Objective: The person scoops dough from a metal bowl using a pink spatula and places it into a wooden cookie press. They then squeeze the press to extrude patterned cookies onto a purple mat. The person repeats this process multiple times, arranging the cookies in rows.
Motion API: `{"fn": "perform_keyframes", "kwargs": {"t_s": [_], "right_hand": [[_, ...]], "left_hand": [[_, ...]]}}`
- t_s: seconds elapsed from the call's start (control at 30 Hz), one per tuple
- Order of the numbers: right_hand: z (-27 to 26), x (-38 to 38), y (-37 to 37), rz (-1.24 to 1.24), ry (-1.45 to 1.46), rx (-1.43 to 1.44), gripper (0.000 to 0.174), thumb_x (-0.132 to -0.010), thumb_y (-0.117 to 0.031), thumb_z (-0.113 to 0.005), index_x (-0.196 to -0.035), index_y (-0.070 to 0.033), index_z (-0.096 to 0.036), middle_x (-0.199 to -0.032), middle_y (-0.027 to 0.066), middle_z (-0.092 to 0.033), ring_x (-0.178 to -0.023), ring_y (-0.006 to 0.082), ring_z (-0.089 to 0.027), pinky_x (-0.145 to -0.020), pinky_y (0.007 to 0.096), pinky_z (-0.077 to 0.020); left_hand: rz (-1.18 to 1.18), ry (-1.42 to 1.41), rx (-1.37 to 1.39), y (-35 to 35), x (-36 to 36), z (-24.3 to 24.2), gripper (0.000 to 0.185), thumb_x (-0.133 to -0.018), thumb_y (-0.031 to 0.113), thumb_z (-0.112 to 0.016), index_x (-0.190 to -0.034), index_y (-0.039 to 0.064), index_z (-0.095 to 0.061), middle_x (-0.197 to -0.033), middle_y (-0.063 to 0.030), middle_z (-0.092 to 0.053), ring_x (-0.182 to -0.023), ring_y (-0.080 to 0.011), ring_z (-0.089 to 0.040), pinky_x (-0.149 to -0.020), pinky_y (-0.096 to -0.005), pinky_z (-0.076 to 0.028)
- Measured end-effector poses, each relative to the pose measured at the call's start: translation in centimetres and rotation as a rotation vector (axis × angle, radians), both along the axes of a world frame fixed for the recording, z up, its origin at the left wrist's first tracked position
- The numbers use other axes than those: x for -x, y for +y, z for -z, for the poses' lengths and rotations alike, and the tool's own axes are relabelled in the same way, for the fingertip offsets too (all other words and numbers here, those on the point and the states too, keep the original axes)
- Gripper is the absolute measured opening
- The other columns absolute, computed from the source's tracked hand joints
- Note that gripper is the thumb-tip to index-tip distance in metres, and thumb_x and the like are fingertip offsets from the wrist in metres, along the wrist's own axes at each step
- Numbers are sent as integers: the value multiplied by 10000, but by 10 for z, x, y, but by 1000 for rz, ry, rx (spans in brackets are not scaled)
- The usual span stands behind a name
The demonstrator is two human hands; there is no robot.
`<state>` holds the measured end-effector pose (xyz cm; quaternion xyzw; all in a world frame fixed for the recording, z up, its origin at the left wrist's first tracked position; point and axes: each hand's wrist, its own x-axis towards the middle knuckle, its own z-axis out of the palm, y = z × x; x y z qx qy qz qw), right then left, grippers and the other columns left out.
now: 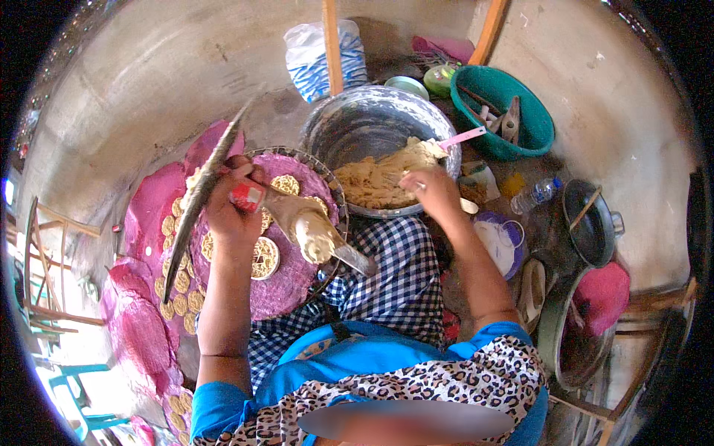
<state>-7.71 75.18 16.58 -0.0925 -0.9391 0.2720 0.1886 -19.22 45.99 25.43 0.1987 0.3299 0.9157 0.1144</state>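
Observation:
My left hand (pixel 237 189) grips a wooden press (pixel 295 212) with a long dark plank-like part (pixel 203 192) rising beside the wrist and red material near the fingers. Pale dough clings to the press. Below it, a round pink-covered tray (pixel 290 290) bears patterned dough rounds (pixel 285 184), one inside a pale ring (pixel 265 258). My right hand (pixel 429 187) is at the near right edge of the dough (pixel 374 175) in a large metal basin (pixel 357 120); its fingertips are blurred, so whether they hold dough is unclear. A pink-handled utensil (pixel 463 137) rests in the dough.
Pink sheets (pixel 139 329) with more dough rounds (pixel 180 305) lie at the left. At the right are a green tub (pixel 535 146), a plastic bottle (pixel 535 195), a purple-rimmed bucket (pixel 516 237), a dark pan (pixel 588 223) and a large pot (pixel 549 334). A wooden post (pixel 332 50) stands behind the basin.

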Motion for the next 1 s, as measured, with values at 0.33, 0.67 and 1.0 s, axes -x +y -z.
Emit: {"fn": "perform_keyframes", "kwargs": {"t_s": [0.33,0.67,1.0], "right_hand": [[34,15,50,235,-612,-425,396,-708,-408,-672,-865,-45,-666,-912,147,-631,-918,287,-587,-780,423,-437],[18,14,83,74,-326,-417,147,-745,-201,-551,-806,-117,-655,-789,129,-641,-759,327,-624,-652,456,-484],[60,52,64,1,-484,-712,181,-750,-132,-514,-730,-75,-685,-768,136,-657,-741,258,-645,-646,372,-508]], "left_hand": [[-144,40,44,-1,13,-15,108,-757,20,-575,-804,109,-537,-844,-69,-567,-742,-211,-532,-683,-339,-443],[-118,67,75,-1,20,-30,91,-769,45,-569,-823,114,-544,-862,-62,-546,-757,-208,-504,-714,-356,-420],[-96,96,63,8,20,-33,185,-776,149,-568,-899,15,-536,-803,-90,-517,-760,-225,-486,-699,-345,-416]]}}
